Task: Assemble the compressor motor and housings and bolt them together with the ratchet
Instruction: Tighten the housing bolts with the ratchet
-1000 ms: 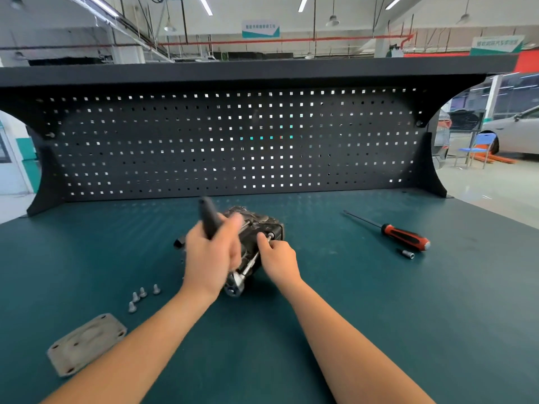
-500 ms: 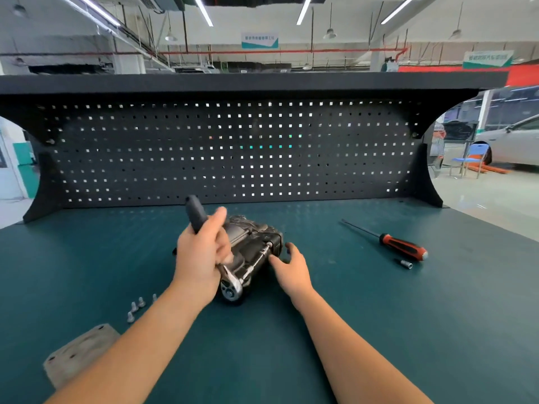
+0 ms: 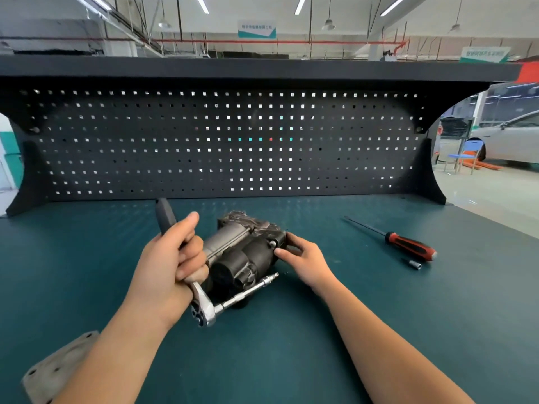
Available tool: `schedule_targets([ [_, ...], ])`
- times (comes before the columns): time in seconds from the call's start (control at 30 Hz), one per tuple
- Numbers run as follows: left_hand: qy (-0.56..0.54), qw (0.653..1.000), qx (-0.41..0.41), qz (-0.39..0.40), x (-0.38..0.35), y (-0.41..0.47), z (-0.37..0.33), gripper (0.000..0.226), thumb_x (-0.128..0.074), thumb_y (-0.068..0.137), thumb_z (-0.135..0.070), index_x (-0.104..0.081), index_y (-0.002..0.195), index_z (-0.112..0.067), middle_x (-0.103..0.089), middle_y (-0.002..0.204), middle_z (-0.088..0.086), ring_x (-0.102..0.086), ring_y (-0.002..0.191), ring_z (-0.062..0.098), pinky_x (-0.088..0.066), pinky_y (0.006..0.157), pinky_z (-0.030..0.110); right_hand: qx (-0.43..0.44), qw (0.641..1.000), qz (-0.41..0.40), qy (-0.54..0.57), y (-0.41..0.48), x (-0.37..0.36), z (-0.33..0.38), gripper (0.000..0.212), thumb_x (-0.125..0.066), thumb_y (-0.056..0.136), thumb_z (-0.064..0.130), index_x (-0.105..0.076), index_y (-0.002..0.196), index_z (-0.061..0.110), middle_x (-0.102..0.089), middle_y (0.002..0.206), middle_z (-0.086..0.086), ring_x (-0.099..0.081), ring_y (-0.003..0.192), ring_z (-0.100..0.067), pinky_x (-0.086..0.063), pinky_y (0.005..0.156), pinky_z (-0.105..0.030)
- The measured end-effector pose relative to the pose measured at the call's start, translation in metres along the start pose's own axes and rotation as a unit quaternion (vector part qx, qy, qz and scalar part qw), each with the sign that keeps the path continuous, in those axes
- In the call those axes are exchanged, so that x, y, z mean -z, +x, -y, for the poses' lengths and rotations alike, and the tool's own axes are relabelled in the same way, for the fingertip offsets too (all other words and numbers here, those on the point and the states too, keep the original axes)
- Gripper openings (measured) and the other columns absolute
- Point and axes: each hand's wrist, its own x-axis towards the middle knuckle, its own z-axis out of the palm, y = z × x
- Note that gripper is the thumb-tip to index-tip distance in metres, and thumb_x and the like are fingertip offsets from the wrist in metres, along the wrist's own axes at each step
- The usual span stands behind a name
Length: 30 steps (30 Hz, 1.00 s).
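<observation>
Seemingly bolting is going on: the left hand [image 3: 166,266] is gripping the ratchet [image 3: 204,312], the right hand [image 3: 306,258] is pinching the compressor assembly [image 3: 245,252], lying at the bench [image 3: 379,316] centre, beside a bolt [image 3: 272,243]; next, the ratchet tip probably needs seating there.

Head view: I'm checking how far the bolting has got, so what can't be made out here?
All in the head view:
- Compressor: underside and far face hidden by its own body; the right hand covers its right end.
- Ratchet: mid-handle hidden inside the left hand; extension tip too small to show a socket.
- Cover plate: partly behind the left forearm.
- Loose socket: size too small to read.
</observation>
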Motion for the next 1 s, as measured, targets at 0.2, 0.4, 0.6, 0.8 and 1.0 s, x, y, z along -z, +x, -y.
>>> schedule_targets([
  [0.2,0.015,0.999,-0.05,-0.005,0.004,-0.001,-0.003,0.04,-0.047,0.094,-0.023,-0.029,0.059,-0.018,-0.023,0.039,-0.01,-0.018,0.027,0.001,-0.016,0.03,0.012,-0.009,0.999,-0.033,0.034,0.004,-0.003,-0.001,0.052,-0.069,0.082,0.003,-0.052,0.131,0.005,-0.063,0.117,-0.001,-0.058,0.113,-0.015,-0.043,0.102,-0.029],
  [0.4,0.008,0.993,-0.121,-0.009,-0.001,-0.005,0.011,0.043,-0.046,0.094,-0.021,-0.03,0.054,-0.02,-0.023,0.04,-0.01,-0.017,0.03,0.003,-0.015,0.034,0.014,-0.006,0.999,-0.025,0.041,0.001,-0.004,-0.004,0.048,-0.066,0.084,0.003,-0.053,0.13,0.008,-0.062,0.119,0.0,-0.057,0.116,-0.014,-0.042,0.103,-0.029],
  [0.6,0.026,0.981,-0.189,-0.036,-0.012,-0.007,0.033,0.048,-0.049,0.094,-0.014,-0.031,0.049,-0.017,-0.026,0.041,-0.008,-0.019,0.034,0.007,-0.02,0.035,0.015,-0.005,1.0,-0.021,0.02,-0.004,-0.007,-0.003,0.052,-0.061,0.089,0.006,-0.044,0.138,0.005,-0.056,0.132,-0.005,-0.05,0.125,-0.014,-0.037,0.108,-0.031],
  [0.8,0.002,0.985,-0.167,-0.05,-0.014,-0.004,0.041,0.05,-0.049,0.094,-0.014,-0.029,0.049,-0.02,-0.025,0.041,-0.009,-0.018,0.033,0.006,-0.019,0.035,0.016,-0.008,0.999,-0.033,0.001,-0.003,-0.009,-0.003,0.053,-0.061,0.089,0.009,-0.043,0.139,0.007,-0.056,0.132,-0.004,-0.051,0.124,-0.014,-0.037,0.108,-0.029],
  [1.0,-0.01,0.984,-0.163,-0.075,-0.012,0.0,0.042,0.047,-0.047,0.095,-0.015,-0.026,0.053,-0.017,-0.024,0.04,-0.01,-0.018,0.032,0.006,-0.018,0.035,0.015,-0.016,0.999,-0.032,0.001,-0.004,-0.008,-0.003,0.055,-0.061,0.09,0.011,-0.041,0.141,0.009,-0.054,0.133,-0.002,-0.049,0.125,-0.012,-0.037,0.106,-0.025],
])
